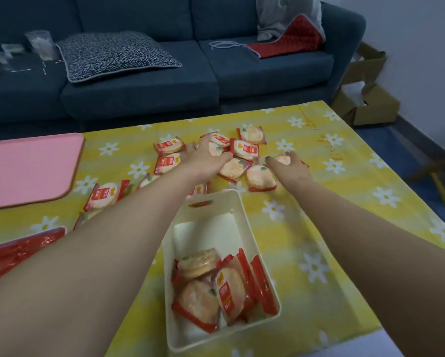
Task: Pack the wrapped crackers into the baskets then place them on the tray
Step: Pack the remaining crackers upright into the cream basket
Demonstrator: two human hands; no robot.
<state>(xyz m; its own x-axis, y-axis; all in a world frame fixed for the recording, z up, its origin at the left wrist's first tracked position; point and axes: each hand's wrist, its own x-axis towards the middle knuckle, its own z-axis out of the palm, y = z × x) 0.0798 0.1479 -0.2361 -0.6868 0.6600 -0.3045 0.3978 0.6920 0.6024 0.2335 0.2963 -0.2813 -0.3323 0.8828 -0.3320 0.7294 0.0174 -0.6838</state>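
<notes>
A white basket [231, 204] stands in front of me on the yellow flowered cloth, with several wrapped crackers [216, 289] lying in its near end. More wrapped crackers [244, 149] are scattered beyond it. My left hand [206, 159] reaches into that pile and its fingers curl round a wrapped cracker [216, 148]. My right hand [289, 167] grips another wrapped cracker [283, 159] at the right of the pile. The pink tray [28, 168] lies at the far left of the table.
A red plastic bag [18, 253] lies at the near left edge. Behind the table stands a dark blue sofa [144, 81] with a patterned cushion. Cardboard boxes [365, 99] sit on the floor at the right.
</notes>
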